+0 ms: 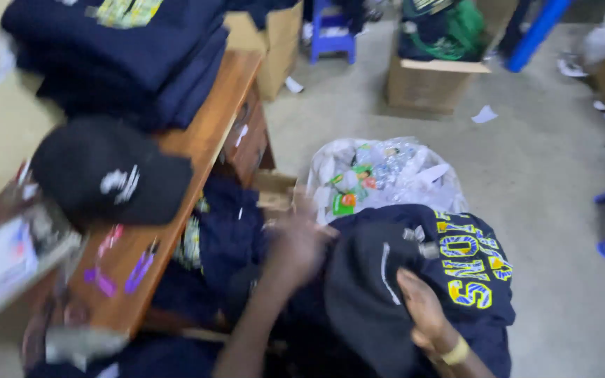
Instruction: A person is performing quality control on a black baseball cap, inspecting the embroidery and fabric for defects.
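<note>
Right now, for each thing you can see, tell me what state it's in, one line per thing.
Left hand: blurred, on the navy fabric.
Right hand: pressed flat on the dark garment.
Navy shirt: crumpled, yellow print showing.
Black cap: resting on the wooden desk.
Shirt stack: folded, piled on the desk.
Clear plastic bag: open on the floor, full of litter.
Cardboard box: open, filled.

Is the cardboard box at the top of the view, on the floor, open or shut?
Open: the cardboard box has a flap folded out and dark navy and green garments heaped above its rim.
</note>
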